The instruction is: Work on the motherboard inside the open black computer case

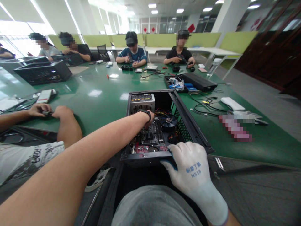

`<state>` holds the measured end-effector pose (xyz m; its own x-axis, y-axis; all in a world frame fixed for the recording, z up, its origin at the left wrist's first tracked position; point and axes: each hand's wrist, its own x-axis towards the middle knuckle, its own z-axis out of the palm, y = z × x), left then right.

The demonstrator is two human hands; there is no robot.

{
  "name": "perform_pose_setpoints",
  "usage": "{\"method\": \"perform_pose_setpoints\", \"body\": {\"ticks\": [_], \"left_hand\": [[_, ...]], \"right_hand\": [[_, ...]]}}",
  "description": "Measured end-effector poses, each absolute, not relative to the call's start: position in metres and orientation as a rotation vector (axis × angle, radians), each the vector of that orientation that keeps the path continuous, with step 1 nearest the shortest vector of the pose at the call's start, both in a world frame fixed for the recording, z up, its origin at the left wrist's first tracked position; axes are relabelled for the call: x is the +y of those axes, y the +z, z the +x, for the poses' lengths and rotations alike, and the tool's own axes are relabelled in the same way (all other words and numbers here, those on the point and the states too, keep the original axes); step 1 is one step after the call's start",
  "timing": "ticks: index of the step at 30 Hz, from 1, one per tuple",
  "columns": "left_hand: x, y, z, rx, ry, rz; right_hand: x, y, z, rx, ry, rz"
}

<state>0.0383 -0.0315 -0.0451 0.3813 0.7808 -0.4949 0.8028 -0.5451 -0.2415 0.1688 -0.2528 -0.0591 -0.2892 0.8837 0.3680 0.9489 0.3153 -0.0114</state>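
Observation:
An open black computer case (162,155) lies on its side at the table's front edge, near my lap. My left hand (149,120), bare with a black band at the wrist, reaches down inside it over the motherboard (150,136). Its fingertips are hidden, so what they touch cannot be made out. To the right of that hand is a round black cooling fan (168,121); beyond it sits the grey power supply (143,103). My right hand (188,163), in a white glove, grips the near rim of the case with fingers over the edge.
At left, a co-worker's hands (50,112) hold a small object. Toolbox (197,82), black cables (204,105) and a glove (249,116) lie to the right. Another computer case (44,72) stands far left. Several people sit across the green table (98,102).

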Motion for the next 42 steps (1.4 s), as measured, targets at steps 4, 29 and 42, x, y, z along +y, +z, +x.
{"method": "perform_pose_setpoints", "body": {"ticks": [4,29,42], "left_hand": [[-0.027,-0.049,0.037,1.503,-0.834,2.535],[-0.024,-0.057,0.032,1.43,-0.865,2.583],[-0.024,-0.053,0.032,1.333,-0.481,2.668]], "right_hand": [[-0.253,-0.059,0.169,-2.285,-0.295,-1.643],[-0.252,-0.06,0.168,-2.247,-0.312,-1.632],[-0.24,-0.059,0.17,-2.224,-0.277,-1.635]]}}
